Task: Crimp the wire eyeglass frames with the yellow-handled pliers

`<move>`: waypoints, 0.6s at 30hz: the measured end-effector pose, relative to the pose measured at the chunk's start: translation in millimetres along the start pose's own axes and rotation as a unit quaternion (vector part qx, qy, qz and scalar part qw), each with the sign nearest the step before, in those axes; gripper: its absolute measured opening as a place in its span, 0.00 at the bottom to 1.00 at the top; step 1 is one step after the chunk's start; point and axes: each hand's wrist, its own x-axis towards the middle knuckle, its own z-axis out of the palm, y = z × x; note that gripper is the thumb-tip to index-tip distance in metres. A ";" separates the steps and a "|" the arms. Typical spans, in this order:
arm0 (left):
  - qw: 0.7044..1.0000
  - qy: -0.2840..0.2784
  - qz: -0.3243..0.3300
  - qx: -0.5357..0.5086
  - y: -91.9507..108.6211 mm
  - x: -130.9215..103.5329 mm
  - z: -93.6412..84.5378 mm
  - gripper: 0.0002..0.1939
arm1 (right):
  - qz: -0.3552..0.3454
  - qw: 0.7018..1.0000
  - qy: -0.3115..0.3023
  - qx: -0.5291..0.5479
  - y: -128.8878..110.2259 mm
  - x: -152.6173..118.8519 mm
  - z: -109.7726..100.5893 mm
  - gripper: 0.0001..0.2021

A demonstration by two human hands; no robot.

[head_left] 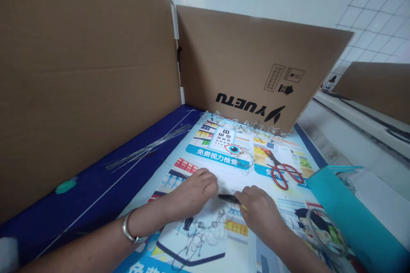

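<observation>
My left hand (201, 190), with a silver bangle on the wrist, is closed over the middle of the printed sheet; what its fingers pinch is too small to make out. My right hand (258, 207) is wrapped round small dark pliers (229, 198), whose tip points left and reaches close to the left fingertips. Thin wire pieces with loops (205, 230) lie on the sheet below and between both hands. Red-handled scissors (286, 175) rest beyond the right hand. A bundle of straight wires (149, 147) lies on the dark blue surface at the left.
Cardboard walls (80, 59) stand left and behind. Many twisted wire pieces (246, 126) line the back wall's foot. A round clear roll (326, 232) and a turquoise box (361, 217) are at the right. A green blob (66, 186) lies at the left.
</observation>
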 end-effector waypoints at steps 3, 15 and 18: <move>1.000 0.000 -0.001 -0.008 -0.8 -0.7 0.6 0.10 | -0.004 1.000 -0.006 0.014 3.0 1.6 -1.2 0.11; 0.999 0.007 0.019 -0.034 -0.7 -0.4 -1.5 0.10 | -0.035 0.998 -0.029 0.036 9.8 5.5 -1.3 0.08; 0.999 -0.003 0.015 -0.038 -0.9 -0.5 -2.0 0.10 | -0.038 0.998 -0.023 0.035 9.9 5.6 -1.4 0.09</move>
